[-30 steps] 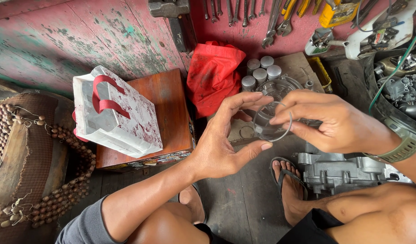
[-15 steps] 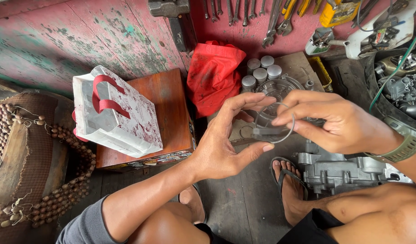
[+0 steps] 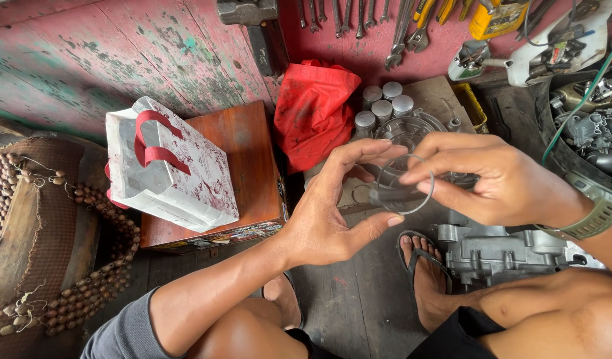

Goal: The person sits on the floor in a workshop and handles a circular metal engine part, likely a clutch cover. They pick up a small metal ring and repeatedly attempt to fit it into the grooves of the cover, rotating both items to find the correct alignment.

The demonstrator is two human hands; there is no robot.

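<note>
A thin metal ring (image 3: 406,209), round and about palm-wide, is held up between both hands above the floor. My left hand (image 3: 332,213) cups it from the left, index finger curled over its top and thumb under its lower edge. My right hand (image 3: 492,179) comes in from the right and pinches the ring's right side with thumb and fingertips. A small dark part sits inside the ring by my fingers; I cannot tell what it is. Below the hands lies a grey metal engine casing (image 3: 499,256) beside my sandalled foot (image 3: 422,266).
A white paper bag with red handles (image 3: 166,169) lies on a wooden box (image 3: 253,153). A red cloth (image 3: 316,110), several metal cylinders (image 3: 386,103), a round metal cover (image 3: 409,129), wall-hung wrenches (image 3: 399,26), a beaded seat cover (image 3: 26,246), engine parts (image 3: 589,126) at right.
The ring has turned in my fingers and shifted slightly; my right fingertips have re-gripped its right side. Both hands stay in about the same place.
</note>
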